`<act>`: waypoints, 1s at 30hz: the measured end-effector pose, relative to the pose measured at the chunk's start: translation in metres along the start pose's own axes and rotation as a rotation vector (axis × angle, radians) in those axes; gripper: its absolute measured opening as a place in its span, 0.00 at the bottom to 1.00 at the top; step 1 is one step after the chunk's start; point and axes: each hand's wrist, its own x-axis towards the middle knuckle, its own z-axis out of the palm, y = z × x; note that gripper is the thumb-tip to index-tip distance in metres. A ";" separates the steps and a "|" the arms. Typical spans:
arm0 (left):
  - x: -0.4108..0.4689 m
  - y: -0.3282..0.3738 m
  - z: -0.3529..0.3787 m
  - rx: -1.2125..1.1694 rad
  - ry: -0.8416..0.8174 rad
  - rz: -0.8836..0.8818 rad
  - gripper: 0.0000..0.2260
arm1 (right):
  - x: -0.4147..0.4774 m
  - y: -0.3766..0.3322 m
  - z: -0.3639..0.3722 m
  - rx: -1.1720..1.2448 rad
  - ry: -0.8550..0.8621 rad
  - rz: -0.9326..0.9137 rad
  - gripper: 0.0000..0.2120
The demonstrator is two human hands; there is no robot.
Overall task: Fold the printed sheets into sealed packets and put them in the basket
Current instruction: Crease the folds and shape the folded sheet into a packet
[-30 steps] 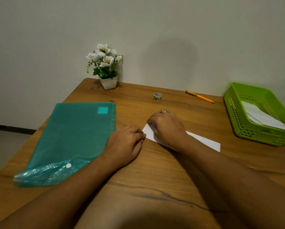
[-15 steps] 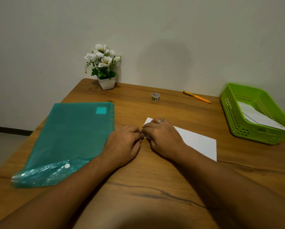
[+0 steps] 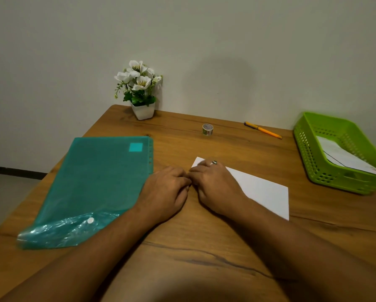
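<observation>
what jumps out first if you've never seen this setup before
The two hands meeting at mid-table stand out first: the left hand and right hand touch at the left end of a white sheet. To their left lies a large teal folder. At the table's right edge, a bright green basket holds paper.

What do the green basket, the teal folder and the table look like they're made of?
Green basket: moulded plastic, glossy; uniform colour, walls perforated in rows.
Teal folder: thin translucent plastic, matt body, shiny crinkled flap.
Table: wood or wood-look laminate, cannot tell which; satin, with grain lines and dark streaks.
</observation>
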 end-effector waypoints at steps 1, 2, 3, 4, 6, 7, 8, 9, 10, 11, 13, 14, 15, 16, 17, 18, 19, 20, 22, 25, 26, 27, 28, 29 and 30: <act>0.000 -0.001 0.001 0.002 0.004 -0.001 0.11 | -0.005 -0.003 0.004 0.033 0.025 0.011 0.14; 0.000 -0.001 0.001 0.003 0.005 -0.001 0.11 | -0.007 -0.003 0.007 0.048 0.048 0.023 0.15; 0.000 -0.001 0.002 0.002 0.005 0.001 0.11 | -0.008 -0.001 0.009 0.044 0.060 0.030 0.15; 0.000 -0.001 0.002 -0.001 0.005 0.003 0.11 | -0.007 0.002 0.009 0.030 0.062 0.036 0.16; 0.000 0.000 0.000 -0.008 0.004 -0.001 0.11 | -0.001 0.008 0.010 0.001 0.055 0.050 0.17; 0.001 0.000 0.000 -0.008 0.003 -0.004 0.11 | 0.002 0.012 0.010 -0.011 0.054 0.068 0.17; 0.001 0.001 0.000 -0.008 0.002 -0.006 0.11 | 0.005 0.015 0.012 -0.013 0.051 0.097 0.17; 0.001 0.001 0.000 -0.008 0.001 -0.007 0.12 | 0.009 0.018 0.014 -0.007 0.045 0.133 0.17; 0.000 0.002 0.000 -0.009 0.000 -0.006 0.12 | 0.013 0.020 0.015 0.003 0.036 0.168 0.18; 0.000 0.002 0.000 -0.010 -0.002 -0.006 0.12 | 0.017 0.022 0.016 0.007 0.024 0.194 0.19; 0.000 0.002 -0.002 -0.007 -0.002 -0.008 0.12 | 0.024 0.023 0.017 0.005 -0.016 0.215 0.21; 0.000 0.002 -0.002 -0.004 -0.001 -0.007 0.12 | 0.026 0.024 0.015 0.011 -0.035 0.215 0.22; 0.000 0.003 -0.003 -0.002 0.002 -0.007 0.12 | 0.027 0.024 0.013 0.019 -0.057 0.211 0.22; -0.001 0.004 -0.003 0.000 0.007 -0.006 0.12 | 0.025 0.023 0.009 0.019 -0.077 0.202 0.23; -0.001 0.005 -0.003 0.004 0.013 -0.007 0.11 | 0.020 0.021 0.007 0.008 -0.086 0.190 0.23; -0.002 0.005 -0.002 0.011 0.020 -0.008 0.11 | 0.014 0.016 0.005 -0.008 -0.086 0.185 0.24; -0.003 0.004 -0.002 0.019 0.026 -0.012 0.11 | 0.006 0.010 0.004 -0.016 -0.081 0.193 0.25; -0.003 0.004 -0.002 0.026 0.033 -0.018 0.11 | -0.002 0.005 0.004 -0.010 -0.079 0.213 0.25; -0.003 0.004 -0.002 0.036 0.034 -0.029 0.11 | -0.015 -0.003 0.008 0.034 -0.080 0.271 0.26; -0.003 0.005 -0.001 0.029 0.020 -0.042 0.12 | -0.020 -0.003 0.013 0.113 -0.106 0.325 0.27; -0.003 0.005 -0.001 0.027 0.018 -0.048 0.12 | -0.019 -0.003 0.015 0.119 -0.113 0.328 0.28; -0.003 0.005 -0.002 0.025 0.018 -0.056 0.11 | -0.019 -0.003 0.016 0.117 -0.117 0.329 0.28; -0.003 0.005 -0.002 0.021 0.019 -0.060 0.11 | -0.019 -0.003 0.017 0.112 -0.117 0.329 0.28; -0.002 0.004 -0.002 0.016 0.026 -0.058 0.11 | -0.020 -0.003 0.017 0.111 -0.117 0.331 0.28; 0.001 0.005 -0.003 0.010 0.039 -0.055 0.12 | -0.019 -0.003 0.017 0.114 -0.117 0.334 0.28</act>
